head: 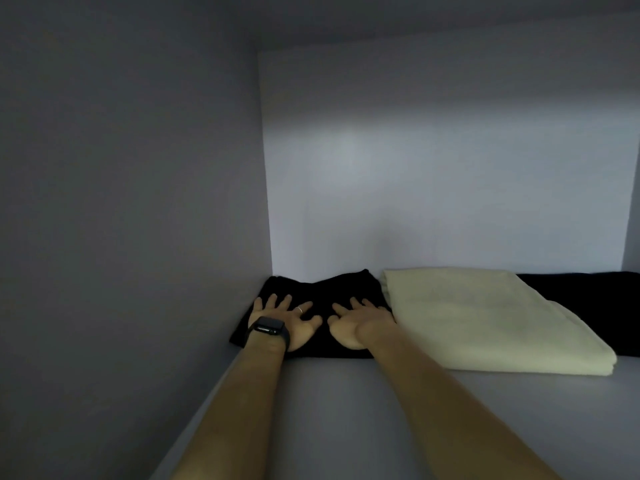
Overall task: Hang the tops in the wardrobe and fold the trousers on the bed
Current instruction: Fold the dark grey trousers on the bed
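Pale wardrobe shelf [346, 410], dimly lit.
Left hand [287, 320] and right hand [356, 323] lay flat, fingers spread, on folded black trousers [322, 292] beside a cream garment [485, 320].

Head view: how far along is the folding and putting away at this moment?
Done: a folded cream garment and another dark item lie on the shelf. In hand: left hand and right hand press flat on a folded black garment. No tops or bed in view.

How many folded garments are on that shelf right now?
3: a black one in the left corner under both flat hands, a cream one beside it, and another black one behind the cream one, partly hidden. More may lie off-frame right.
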Available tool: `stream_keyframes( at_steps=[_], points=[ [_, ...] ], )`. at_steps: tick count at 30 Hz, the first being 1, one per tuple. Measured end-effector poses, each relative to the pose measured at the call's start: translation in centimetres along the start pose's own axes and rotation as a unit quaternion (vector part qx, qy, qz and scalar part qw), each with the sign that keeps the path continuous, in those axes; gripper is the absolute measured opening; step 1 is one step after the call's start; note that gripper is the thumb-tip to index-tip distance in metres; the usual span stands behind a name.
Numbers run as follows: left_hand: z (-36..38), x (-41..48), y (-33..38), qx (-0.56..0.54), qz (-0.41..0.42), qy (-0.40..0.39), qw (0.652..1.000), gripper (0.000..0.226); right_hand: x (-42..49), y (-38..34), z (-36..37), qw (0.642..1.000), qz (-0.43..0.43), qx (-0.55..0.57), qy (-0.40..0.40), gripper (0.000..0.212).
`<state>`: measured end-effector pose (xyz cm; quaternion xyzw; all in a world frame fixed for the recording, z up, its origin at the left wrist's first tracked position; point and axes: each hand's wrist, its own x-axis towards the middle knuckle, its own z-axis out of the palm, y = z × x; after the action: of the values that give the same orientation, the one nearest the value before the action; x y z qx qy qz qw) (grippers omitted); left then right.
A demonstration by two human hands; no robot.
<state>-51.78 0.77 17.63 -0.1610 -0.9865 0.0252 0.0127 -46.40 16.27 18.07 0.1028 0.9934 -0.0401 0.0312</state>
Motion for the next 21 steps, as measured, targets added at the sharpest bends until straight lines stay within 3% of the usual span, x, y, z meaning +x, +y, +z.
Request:
stream_keyframes(
  at_steps=[9,14,17,21],
  points=[
    [-1.4,-1.4,0.4,0.018,0.005,0.012,1.0,0.062,-3.0,-0.3,-0.3,0.997,-0.043,-0.014,0.062,0.055],
    [-1.8,-4.2,1.7,-0.025,0.015,0.14,0.99,0.057,-10.7,1.8,-1.4,0.975,-0.112,-0.03,0.192,0.054],
    [-2.7,-6.6,3.8,-0.017,0.078,0.213,0.974,0.056,-17.3,4.5,-1.9,0.958,-0.09,0.019,0.272,0.049],
    [-4.1,-12.5,10.4,-0.05,0.21,0.282,0.935,0.049,-27.8,10.4,-1.6,0.93,0.019,0.07,0.36,0.045]
  ],
)
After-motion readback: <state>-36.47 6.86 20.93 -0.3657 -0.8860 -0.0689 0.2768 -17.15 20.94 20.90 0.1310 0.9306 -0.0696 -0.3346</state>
